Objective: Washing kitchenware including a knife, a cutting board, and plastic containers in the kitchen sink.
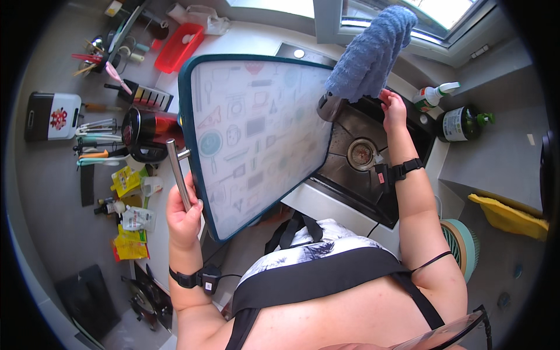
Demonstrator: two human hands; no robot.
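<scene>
My left hand (184, 212) grips a steel bar handle (177, 173) at the left edge of a large panel. The panel (267, 140) has a dark teal border and a pale face printed with kitchen utensils. It tilts across the worktop and hides part of the gas hob (345, 135). A blue plush cloth (372, 52) rises beyond the panel's right side, over a metallic object (330, 108) that is mostly covered. My right hand (393, 109) is raised at the cloth's lower edge, fingers bent. Whether the fingers pinch the cloth is unclear.
An electric kettle (148, 133), a knife block (151, 96) and a red tray (179, 47) stand left. Several packets (131, 218) lie nearer. A spray bottle (431, 97) and a green pump bottle (459, 124) stand right, below an open window (420, 22). A yellow cloth (509, 216) hangs right.
</scene>
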